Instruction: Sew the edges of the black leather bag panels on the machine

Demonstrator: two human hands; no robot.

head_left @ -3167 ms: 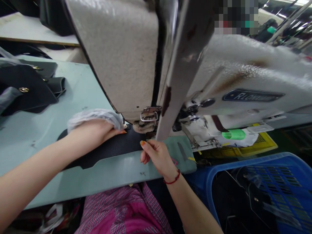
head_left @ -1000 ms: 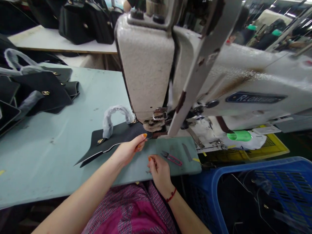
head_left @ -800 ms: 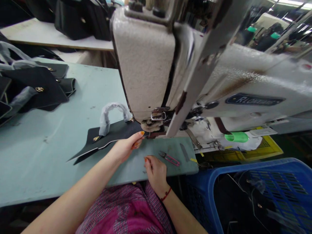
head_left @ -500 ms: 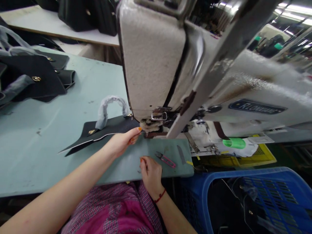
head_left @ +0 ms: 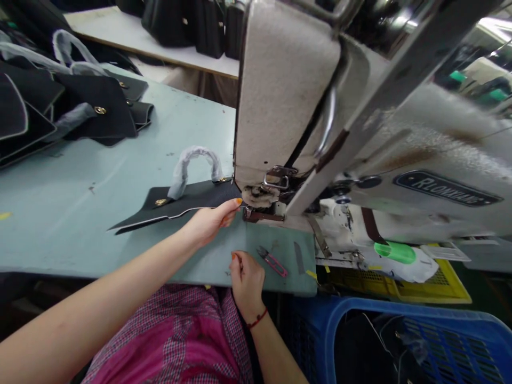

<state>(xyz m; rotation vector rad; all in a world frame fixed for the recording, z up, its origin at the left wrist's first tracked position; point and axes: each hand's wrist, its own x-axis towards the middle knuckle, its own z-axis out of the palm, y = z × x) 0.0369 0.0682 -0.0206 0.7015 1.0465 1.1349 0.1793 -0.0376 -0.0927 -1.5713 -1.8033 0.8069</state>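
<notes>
A black bag panel [head_left: 192, 196] with pale cut edges lies partly under the sewing machine's head [head_left: 288, 90]. It carries a plastic-wrapped handle [head_left: 198, 152] and a gold clasp [head_left: 161, 202]. My left hand [head_left: 214, 221] is closed in a pinch at the panel's near edge, right beside the presser foot area [head_left: 262, 205]. My right hand [head_left: 247, 280] rests curled into a fist on the table's front edge; whatever is inside it is hidden. Just to its right are pink-handled thread snips [head_left: 272, 261], lying apart from the fingers.
More black bag pieces [head_left: 96, 106] with wrapped handles are heaped on the pale green table [head_left: 120, 165] at left. A grey blade-like strip [head_left: 298, 257] lies near the right corner. Below right stand a blue basket [head_left: 336, 306] holding black pieces and a yellow crate [head_left: 452, 282].
The camera view has turned a little left, so the machine and table appear shifted right. Both hands keep nearly the same places, the left still pinching at the panel's edge.
</notes>
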